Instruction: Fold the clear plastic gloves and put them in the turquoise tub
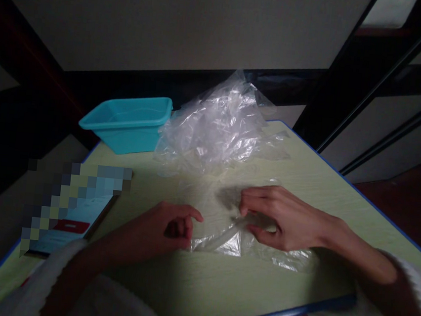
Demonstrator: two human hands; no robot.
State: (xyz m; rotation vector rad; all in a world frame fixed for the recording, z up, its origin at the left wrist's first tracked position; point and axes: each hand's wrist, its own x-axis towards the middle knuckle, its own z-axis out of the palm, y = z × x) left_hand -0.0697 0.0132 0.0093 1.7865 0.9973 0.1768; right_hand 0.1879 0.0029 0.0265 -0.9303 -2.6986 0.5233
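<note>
**Clear plastic film (232,244) on table (220,288), lower center**

Head view: left of the film, left hand (168,226), index finger extended, other fingers curled, close against its edge; cannot tell whether pinching. Right of center, right hand (286,219) over the film, thumb and fingers spread apart. At upper center, crumpled heap of clear plastic (224,129); at upper left, turquoise basin (132,135); at left, partly pixelated screen (86,210).

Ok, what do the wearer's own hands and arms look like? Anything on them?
Left hand and right hand are bare: no gloves, rings or watch visible. Both arms have whitish, fuzzy-looking sleeves, left sleeve and right sleeve, ending partway along the forearms. No cables or markings visible.
</note>
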